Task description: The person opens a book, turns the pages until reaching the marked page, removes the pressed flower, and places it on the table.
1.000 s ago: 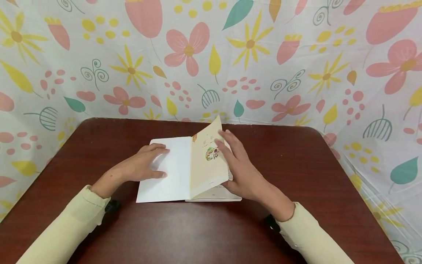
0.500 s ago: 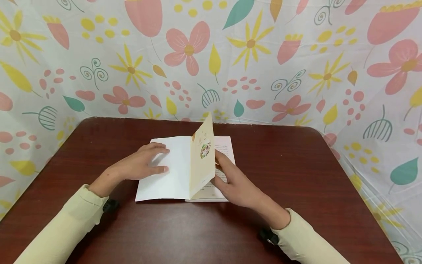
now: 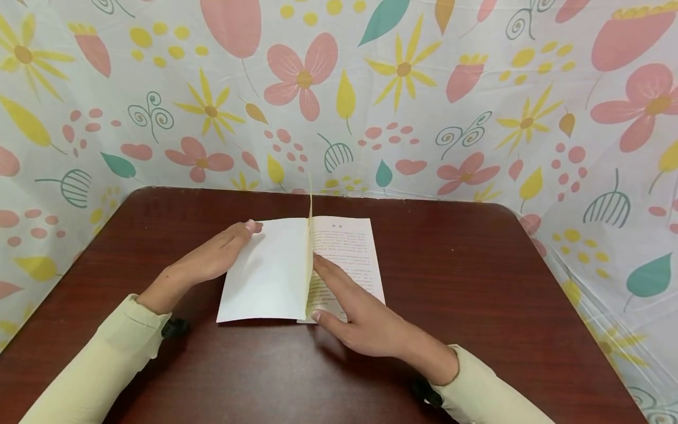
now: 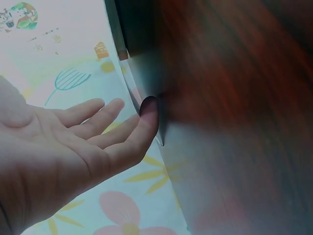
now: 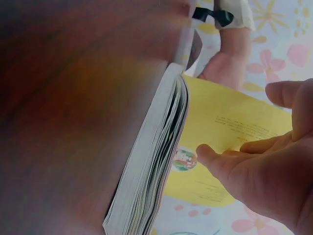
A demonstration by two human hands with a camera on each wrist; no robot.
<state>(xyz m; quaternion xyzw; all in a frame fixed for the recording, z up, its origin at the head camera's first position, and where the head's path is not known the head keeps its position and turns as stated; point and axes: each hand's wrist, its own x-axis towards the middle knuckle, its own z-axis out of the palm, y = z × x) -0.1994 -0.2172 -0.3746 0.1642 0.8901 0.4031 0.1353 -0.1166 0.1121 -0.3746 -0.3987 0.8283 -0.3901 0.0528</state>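
Observation:
A paperback book lies open on the table. Its left side is a blank white page (image 3: 267,274), and its right side a printed page (image 3: 352,244). Between them a thin cream leaf (image 3: 309,259) stands upright, nearly edge-on to the head view. My right hand (image 3: 365,318) is on the leaf's right side, fingers extended, fingertips right at it. In the right wrist view the leaf's yellow face (image 5: 210,112) shows small print and a round picture, beside the thick page block (image 5: 149,161). My left hand (image 3: 212,256) is at the white page's left edge, fingers extended and holding nothing.
The dark reddish-brown table (image 3: 455,265) spreads around the book. A white cloth (image 3: 339,129) with a flower pattern hangs behind the table and along both sides. A dark wrist device (image 3: 175,327) shows below the left sleeve.
The cream leaf has swung left from leaning right to upright, baring the printed page. My right hand has moved left and nearer to me. My left hand has shifted slightly away, its thumb off the white page.

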